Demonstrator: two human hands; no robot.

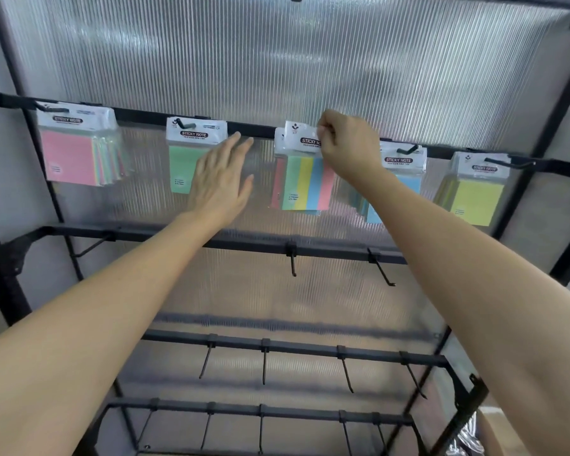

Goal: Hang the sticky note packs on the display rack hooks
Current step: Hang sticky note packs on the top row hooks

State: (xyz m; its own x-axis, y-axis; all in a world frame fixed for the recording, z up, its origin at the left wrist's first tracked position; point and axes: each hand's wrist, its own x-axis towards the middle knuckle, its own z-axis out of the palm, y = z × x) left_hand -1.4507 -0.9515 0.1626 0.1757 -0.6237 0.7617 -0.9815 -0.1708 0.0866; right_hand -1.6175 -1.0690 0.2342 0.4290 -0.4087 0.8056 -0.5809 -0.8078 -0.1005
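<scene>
Pack (pixel 305 184) top pinched in right grip (pixel 347 147), left grip (pixel 219 184) splayed

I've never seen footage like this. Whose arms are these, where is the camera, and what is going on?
No machine here: a person wears a camera on the head, so you see their own arms reaching to a rack. Along its top bar hang a pink pack, green pack, striped pack, blue pack and yellow pack of sticky notes. The right hand pinches the striped pack's white header up at the bar. The left hand is open, in front of the green pack. Lower hooks are bare.
</scene>
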